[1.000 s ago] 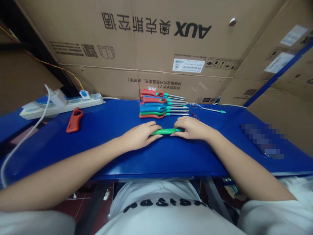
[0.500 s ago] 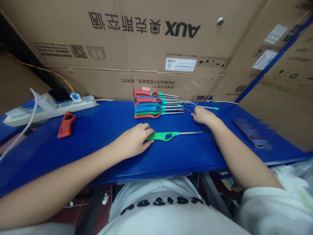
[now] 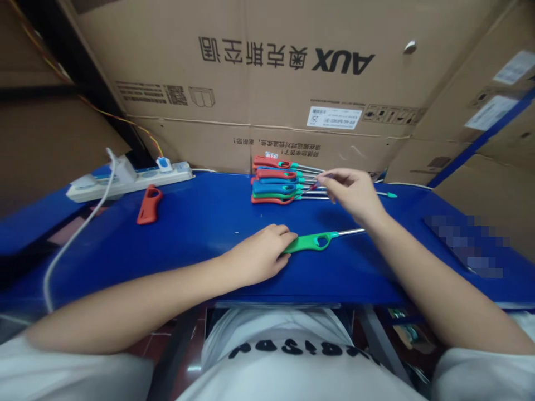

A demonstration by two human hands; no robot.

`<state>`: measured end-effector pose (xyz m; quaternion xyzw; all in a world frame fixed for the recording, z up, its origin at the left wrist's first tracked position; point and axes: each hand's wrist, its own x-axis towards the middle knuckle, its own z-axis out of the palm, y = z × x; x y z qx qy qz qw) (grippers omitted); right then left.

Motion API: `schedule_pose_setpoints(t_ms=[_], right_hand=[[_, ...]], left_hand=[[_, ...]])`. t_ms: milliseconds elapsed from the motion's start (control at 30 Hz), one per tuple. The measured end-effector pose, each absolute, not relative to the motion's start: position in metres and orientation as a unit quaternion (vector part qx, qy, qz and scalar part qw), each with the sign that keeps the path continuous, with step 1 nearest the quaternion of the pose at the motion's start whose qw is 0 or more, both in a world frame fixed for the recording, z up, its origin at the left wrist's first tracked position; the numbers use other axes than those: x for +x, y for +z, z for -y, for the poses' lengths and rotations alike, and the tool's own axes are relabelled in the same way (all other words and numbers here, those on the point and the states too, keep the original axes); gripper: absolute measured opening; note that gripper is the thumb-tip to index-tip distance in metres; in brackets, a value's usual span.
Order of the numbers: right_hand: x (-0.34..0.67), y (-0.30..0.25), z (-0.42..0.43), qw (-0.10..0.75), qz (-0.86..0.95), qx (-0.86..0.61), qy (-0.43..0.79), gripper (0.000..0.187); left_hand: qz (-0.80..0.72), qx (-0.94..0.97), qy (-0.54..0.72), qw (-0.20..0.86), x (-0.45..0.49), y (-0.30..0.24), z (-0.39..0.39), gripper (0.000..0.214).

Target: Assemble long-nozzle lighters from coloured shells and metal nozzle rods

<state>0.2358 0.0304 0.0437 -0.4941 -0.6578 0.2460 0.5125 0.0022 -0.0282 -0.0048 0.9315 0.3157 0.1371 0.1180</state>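
On the blue table, my left hand is closed around the handle end of a green long-nosed gas lighter. The lighter lies flat, its metal tube pointing right and its far tip hidden behind my right forearm. My right hand is raised above the table, fingers pinching a slim tool like a small screwdriver. This tool has a red part and a thin shaft slanting down to the left. Behind it lies a row of red, blue and green gas lighters, their tubes partly hidden by my right hand.
A loose red lighter shell lies at left, in front of a white power strip with plugs and cables. A printed cardboard sheet stands behind the table. A pixelated dark flat object lies at right. A teal-tipped rod pokes out behind my right hand.
My right hand has lifted and moved with the slim tool toward the row of lighters. My left hand keeps hold of the green lighter. The whole view has shifted.
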Motion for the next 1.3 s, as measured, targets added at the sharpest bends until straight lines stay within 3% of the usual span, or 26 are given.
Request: schedule_pose_setpoints(t_ms=[100,233,667,900,1067,1200,1300], right_hand=[[0.197,0.028,-0.026,0.461,0.696,-0.455,0.310,0.023],[0.174,0.009,-0.031,0.443,0.734,-0.422,0.294,0.023],[0.185,0.003,-0.028,0.470,0.698,-0.448,0.302,0.028],[0.196,0.009,-0.027,0.553,0.639,-0.440,0.304,0.037],[0.204,0.027,-0.021,0.615,0.601,-0.424,0.284,0.041],[0.206,0.032,-0.020,0.613,0.603,-0.427,0.281,0.043],[0.207,0.033,-0.020,0.622,0.604,-0.411,0.283,0.043]], left_hand=[[-0.307,0.938,0.126,0.098,0.003,-0.005,0.033,0.030],[-0.296,0.944,0.119,0.083,0.005,-0.004,0.039,0.028],[-0.277,0.933,0.182,0.140,0.003,-0.018,0.018,0.029],[-0.277,0.891,0.297,0.204,0.004,-0.017,0.009,0.022],[-0.373,0.795,0.459,0.134,-0.003,0.001,-0.004,0.016],[-0.398,0.771,0.473,0.153,-0.008,0.007,-0.017,0.035],[-0.399,0.773,0.448,0.208,-0.009,0.004,-0.021,0.031]])
